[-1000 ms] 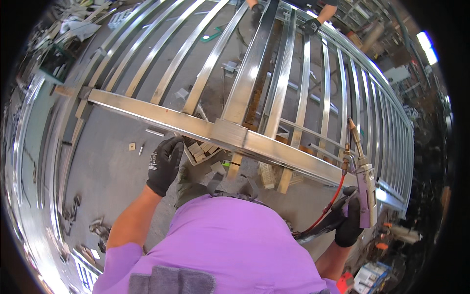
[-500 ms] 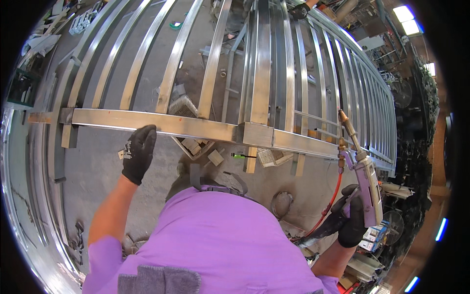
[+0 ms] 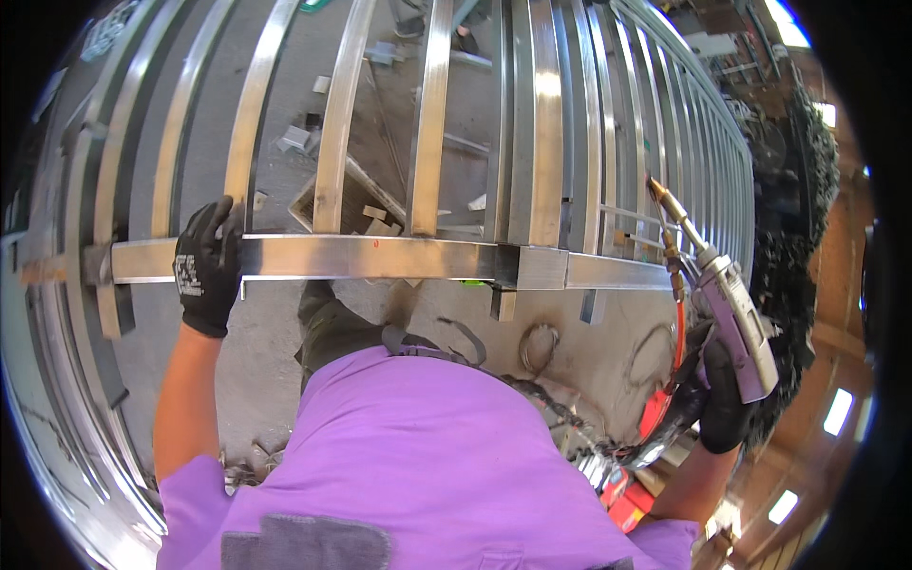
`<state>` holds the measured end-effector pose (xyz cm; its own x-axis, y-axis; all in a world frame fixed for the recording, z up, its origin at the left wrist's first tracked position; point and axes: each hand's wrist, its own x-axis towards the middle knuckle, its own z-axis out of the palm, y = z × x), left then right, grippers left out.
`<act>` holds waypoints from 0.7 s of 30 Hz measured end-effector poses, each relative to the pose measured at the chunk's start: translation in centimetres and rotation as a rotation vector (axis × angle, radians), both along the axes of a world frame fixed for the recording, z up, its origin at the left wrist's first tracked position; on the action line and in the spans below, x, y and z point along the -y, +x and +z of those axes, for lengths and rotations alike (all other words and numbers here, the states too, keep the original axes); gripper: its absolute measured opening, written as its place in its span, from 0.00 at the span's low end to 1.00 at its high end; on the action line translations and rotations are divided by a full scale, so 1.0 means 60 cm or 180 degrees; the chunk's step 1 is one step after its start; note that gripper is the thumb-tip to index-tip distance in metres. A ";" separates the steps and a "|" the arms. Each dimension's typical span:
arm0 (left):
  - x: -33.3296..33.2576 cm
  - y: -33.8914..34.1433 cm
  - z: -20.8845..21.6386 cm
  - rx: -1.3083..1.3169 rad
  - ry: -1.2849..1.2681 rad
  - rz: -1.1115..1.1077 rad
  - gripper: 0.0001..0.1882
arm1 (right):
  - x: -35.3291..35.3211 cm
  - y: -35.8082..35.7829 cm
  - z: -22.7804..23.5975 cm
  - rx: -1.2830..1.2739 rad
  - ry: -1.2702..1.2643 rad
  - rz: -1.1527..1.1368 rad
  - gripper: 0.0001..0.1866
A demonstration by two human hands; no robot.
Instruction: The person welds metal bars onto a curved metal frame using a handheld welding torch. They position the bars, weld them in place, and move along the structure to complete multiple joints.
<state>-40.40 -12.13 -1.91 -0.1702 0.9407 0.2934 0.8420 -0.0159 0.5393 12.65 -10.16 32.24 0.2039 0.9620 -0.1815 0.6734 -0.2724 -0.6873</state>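
Note:
My left hand (image 3: 206,266), in a black glove, lies across the near rail (image 3: 370,256) of a bare metal frame. Its fingers stretch past the rail's far edge, next to an upright bar (image 3: 255,109). In my right hand (image 3: 724,394), also gloved in black, is a purple and silver welding gun (image 3: 736,328). Its copper-coloured nozzle (image 3: 670,201) points up and to the left, over the right part of the frame. A red hose (image 3: 679,337) runs down from beside the nozzle. The fingers of this hand are partly hidden behind the gun's body.
Square tube bars (image 3: 432,123) run away from me, closely spaced at the right. A bin (image 3: 356,195) with small blocks stands on the floor beneath. Long metal lengths (image 3: 90,408) lie at the left. Coiled cable (image 3: 540,349) rests near my legs, and a red object (image 3: 627,502) is near my right forearm.
My left hand has moved left and onto the rail. The right hand has carried the welding gun slightly right and upward. The whole view has shifted over the frame.

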 end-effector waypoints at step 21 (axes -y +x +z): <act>-0.008 -0.035 -0.009 0.0548 -0.0479 -0.0448 0.23 | -0.298 -0.384 -0.013 0.1302 -0.2473 0.0379 0.25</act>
